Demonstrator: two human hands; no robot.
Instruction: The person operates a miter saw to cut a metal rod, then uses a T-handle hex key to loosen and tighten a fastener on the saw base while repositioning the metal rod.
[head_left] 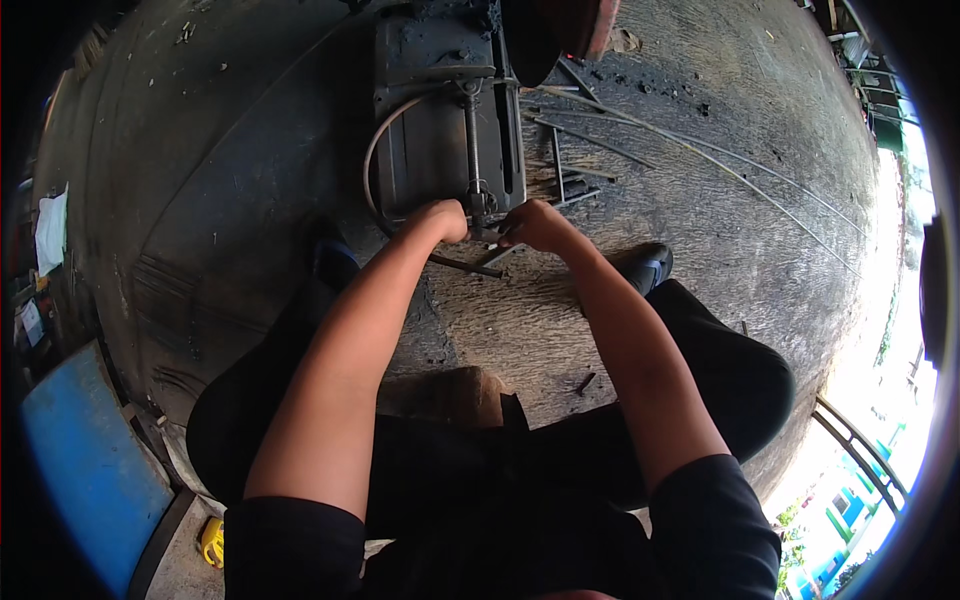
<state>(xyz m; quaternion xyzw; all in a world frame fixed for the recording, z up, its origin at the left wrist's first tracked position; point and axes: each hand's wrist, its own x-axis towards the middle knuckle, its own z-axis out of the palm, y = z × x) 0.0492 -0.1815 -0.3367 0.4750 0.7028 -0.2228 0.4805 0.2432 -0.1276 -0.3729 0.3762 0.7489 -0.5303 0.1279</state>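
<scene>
The floor (700,180) is grey, with a rough, streaked surface. On it, ahead of the person, stands a rectangular, flat-faced machine base (425,160) of dark metal. Long, thin metal rods (707,154) lie to its right. A straight screw shaft (472,135) runs along the base. At its near end, the left hand (445,222) curls and the right hand (533,225) bends inward; shadow and distance leave it unclear what either grips.

A black shirt (490,560) has short sleeves (295,545) with straight hems ending above the elbows; the forearms (660,370) and fingers (514,224) are bare. Black trousers (725,350) cover the legs, above dark shoes (645,268) with bluish edging.
</scene>
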